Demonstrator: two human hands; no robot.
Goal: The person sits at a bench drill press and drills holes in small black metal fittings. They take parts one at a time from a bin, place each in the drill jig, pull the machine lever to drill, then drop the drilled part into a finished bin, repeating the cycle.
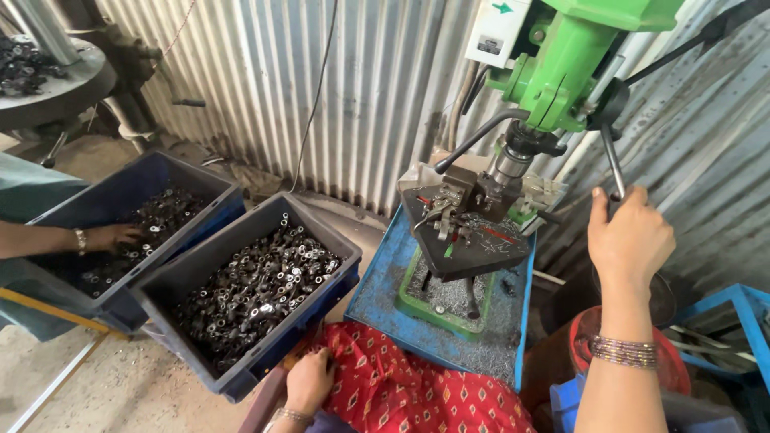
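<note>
**A:** Drill press (561, 72) shot from that shed. The right hand (630, 240) was up on the feed handle (613, 164), fingers wrapped fully shut around the rod. The left hand (309, 383) sat low by the lap on the red cloth (401, 389), fingers curled loosely, and I couldn't tell if it had anything in it.

**B:** Where was the part?

**A:** Looked like it sat clamped in the jig (453, 212) on the dark table (473, 252), right under the spindle (509, 164). So I'd say the drilling stroke was the step in hand. Next move would've called for a steady pull on the handle.

**B:** And the stock?

**A:** Metal rings filled the near crate (241, 297) just beside the left hand. Another person's hand (112, 236) rested in the far crate (120, 200).
</note>
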